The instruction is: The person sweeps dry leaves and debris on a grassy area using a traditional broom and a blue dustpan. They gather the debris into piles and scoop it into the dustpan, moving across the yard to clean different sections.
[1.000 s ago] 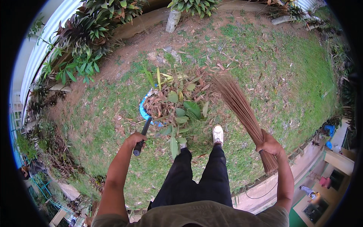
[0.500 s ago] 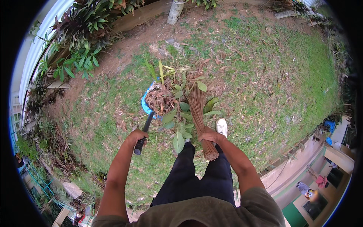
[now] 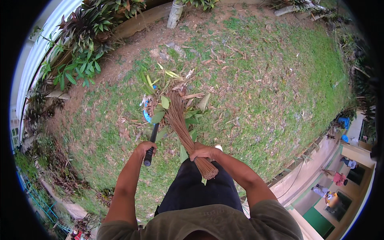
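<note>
My left hand (image 3: 147,149) is closed round the black handle of a blue dustpan (image 3: 147,115). Much of the pan is hidden under dry brown leaves and the broom. A stick broom (image 3: 181,124), a thick bundle of thin brown sticks, is gripped low by my right hand (image 3: 203,152). Its bound butt points toward me, and its far end lies over the pan's right side and the leaf pile. Around the broom's tips are green leaves (image 3: 192,118) and long yellowish blades (image 3: 173,74).
Scattered dry leaves lie over the grass (image 3: 256,104). Leafy shrubs (image 3: 86,60) and a pale trunk (image 3: 175,15) stand at the far edge. At the lower right, several people are near a building, with a blue container (image 3: 344,121) by the low wall (image 3: 310,160).
The broom has swung left, its tips now over the dustpan's leaves, and my right hand has moved left with it. The dustpan's handle stands more upright in the picture.
</note>
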Demonstrator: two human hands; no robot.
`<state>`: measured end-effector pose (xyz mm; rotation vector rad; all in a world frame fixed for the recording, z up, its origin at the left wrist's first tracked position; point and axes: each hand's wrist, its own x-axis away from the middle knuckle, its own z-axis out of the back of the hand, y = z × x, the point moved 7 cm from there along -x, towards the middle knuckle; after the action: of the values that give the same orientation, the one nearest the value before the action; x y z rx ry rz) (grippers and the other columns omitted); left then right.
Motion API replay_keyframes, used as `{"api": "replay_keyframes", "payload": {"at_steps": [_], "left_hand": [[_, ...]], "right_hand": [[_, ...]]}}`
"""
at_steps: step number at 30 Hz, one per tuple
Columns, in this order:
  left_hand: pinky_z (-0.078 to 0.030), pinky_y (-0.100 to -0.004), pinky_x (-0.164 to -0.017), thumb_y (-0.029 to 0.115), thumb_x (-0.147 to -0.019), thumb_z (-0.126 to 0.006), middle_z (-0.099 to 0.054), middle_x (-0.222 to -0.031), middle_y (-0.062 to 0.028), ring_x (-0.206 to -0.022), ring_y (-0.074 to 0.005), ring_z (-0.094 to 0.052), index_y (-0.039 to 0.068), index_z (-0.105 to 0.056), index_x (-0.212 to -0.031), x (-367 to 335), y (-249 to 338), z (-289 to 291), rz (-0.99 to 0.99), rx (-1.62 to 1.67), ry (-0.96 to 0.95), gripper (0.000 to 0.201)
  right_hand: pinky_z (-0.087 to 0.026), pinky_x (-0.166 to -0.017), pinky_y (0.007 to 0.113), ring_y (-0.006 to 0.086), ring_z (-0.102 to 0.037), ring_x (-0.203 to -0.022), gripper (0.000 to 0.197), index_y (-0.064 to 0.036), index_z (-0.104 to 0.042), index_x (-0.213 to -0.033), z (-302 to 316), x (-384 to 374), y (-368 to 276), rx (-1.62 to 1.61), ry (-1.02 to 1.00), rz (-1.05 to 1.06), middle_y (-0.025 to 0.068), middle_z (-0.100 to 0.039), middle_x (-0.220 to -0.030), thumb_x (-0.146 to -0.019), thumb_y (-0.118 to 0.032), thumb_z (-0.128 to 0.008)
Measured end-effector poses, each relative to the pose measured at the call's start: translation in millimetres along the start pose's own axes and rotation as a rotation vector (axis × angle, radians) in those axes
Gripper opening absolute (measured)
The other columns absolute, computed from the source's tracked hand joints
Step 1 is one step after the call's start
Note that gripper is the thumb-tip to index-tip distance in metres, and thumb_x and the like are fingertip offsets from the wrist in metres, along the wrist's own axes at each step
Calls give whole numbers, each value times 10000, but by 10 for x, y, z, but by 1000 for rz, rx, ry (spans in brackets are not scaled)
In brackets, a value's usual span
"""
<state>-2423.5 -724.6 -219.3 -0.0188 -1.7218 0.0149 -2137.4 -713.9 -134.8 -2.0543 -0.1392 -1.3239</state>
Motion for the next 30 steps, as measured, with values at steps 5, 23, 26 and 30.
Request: {"api": "replay_keyframes", "payload": {"at_steps": [5, 23, 26, 30], "left_hand": [[-453, -334, -402, 27, -744, -598, -536, -569, -109, -433, -212, -517, -6, -519, -720, 164, -283, -107, -84, 69, -70, 89], [-392, -291, -394, 60, -830, -530, -492, -593, -75, -448, -166, -463, -1, -488, -794, 1257, -1634, 232, -348, 267, -280, 82], [-403, -295, -402, 44, -832, -515, -497, -604, -80, -453, -172, -472, -13, -492, -799, 1487, -1845, 451, -377, 310, -294, 69], [-397, -292, -392, 38, -831, -513, -487, -621, -76, -468, -165, -468, -7, -477, -780, 1725, -2182, 974, -411, 306, -317, 77]], "right_hand": [[-466, -713, 348, 247, -553, -847, 687, 98, -455, -1066, -235, 133, 163, 74, -74, 62, 156, -543, -933, -548, -258, -731], [-449, -896, 320, 290, -544, -1037, 899, 116, -303, -1291, -1708, 1134, 624, 409, 86, 144, 229, -533, -1116, -562, -211, -713], [-447, -895, 322, 296, -552, -1018, 893, 112, -303, -1289, -2119, 1286, 595, 396, 88, 126, 226, -542, -1094, -561, -205, -712], [-449, -880, 330, 297, -562, -984, 882, 107, -306, -1282, -2685, 1169, 630, 389, 87, 212, 217, -555, -1063, -562, -199, -713]]}}
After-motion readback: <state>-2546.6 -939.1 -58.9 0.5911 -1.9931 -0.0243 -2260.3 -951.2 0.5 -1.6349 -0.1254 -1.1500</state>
